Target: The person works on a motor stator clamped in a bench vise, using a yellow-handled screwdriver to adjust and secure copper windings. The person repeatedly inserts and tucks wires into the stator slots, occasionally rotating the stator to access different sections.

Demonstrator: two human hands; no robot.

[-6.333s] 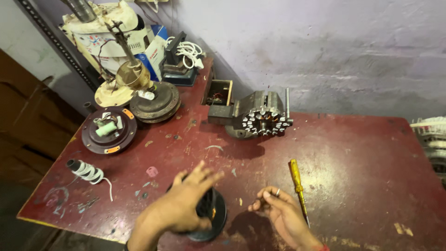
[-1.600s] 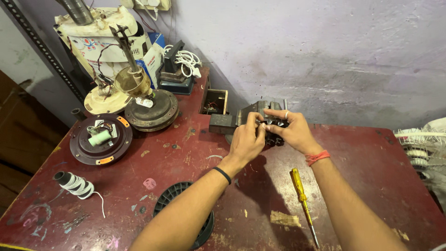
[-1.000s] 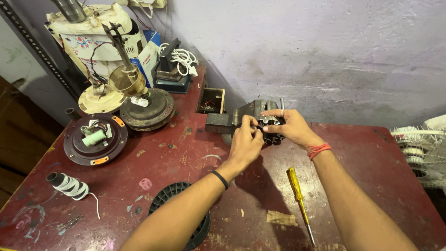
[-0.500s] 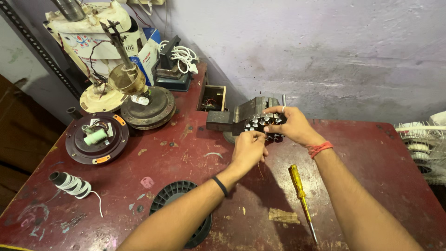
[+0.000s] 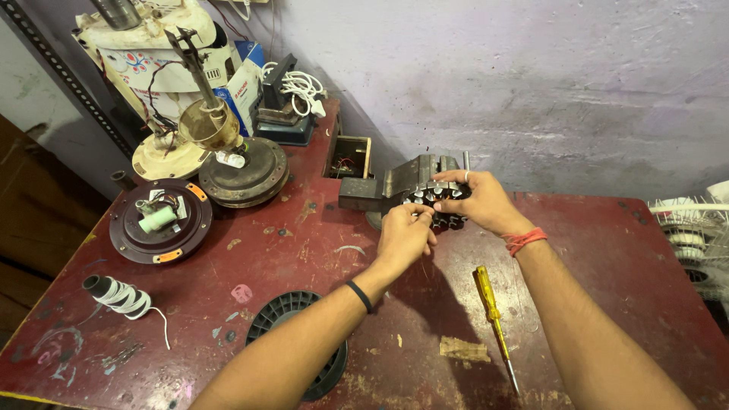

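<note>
Fingers of our left hand [image 5: 405, 231] pinch at the near face of the slotted stator core [image 5: 437, 203], which our right hand [image 5: 480, 201] clasps from the far side above the red table [image 5: 607, 250]. We judge this the step of working its slots; next calls for steady fingertip work, the yellow screwdriver [image 5: 492, 315] lying just below our grip.

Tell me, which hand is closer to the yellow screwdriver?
Right. The right hand grips the motor core straight above the screwdriver; the left hand sits farther off to the screwdriver's left.
</note>
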